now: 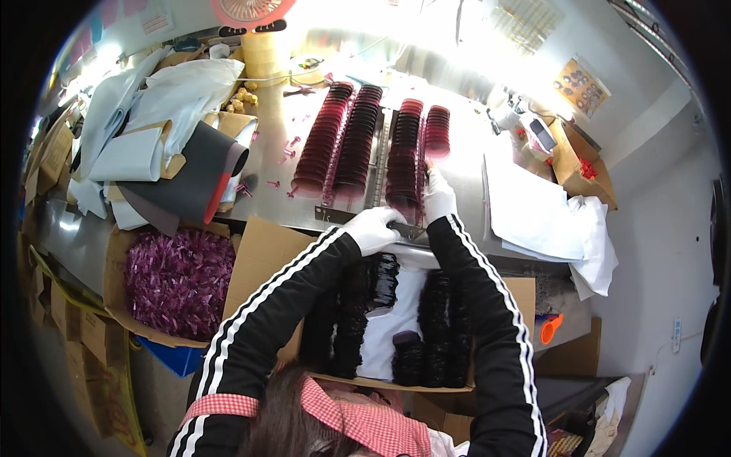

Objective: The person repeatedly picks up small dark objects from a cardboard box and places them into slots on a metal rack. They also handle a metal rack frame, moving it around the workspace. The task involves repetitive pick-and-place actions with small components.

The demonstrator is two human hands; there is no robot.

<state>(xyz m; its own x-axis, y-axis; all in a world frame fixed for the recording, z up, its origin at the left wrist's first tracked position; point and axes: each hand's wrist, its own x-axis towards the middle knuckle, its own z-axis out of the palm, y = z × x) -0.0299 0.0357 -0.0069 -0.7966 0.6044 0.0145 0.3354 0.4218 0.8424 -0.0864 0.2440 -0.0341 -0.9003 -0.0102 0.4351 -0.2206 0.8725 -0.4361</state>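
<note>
Left hand (pixel 371 231): white-gloved, at the near end of a metal rack (pixel 379 164), fingers half curled, with a small gap below the thumb and forefinger; whether they grip anything cannot be told
Right hand (pixel 440 196): white-gloved, along the right side of the third row, fingers close together, tips partly hidden, their hold unclear
Dark red discs (pixel 403 164): overlapping in four rows on the desk (pixel 263 202), the rightmost row shorter
Open carton (pixel 426 388): below the forearms, with black stacks (pixel 435 327) on white lining
Purple pieces (pixel 179 282): heaped in a box to the left
</note>
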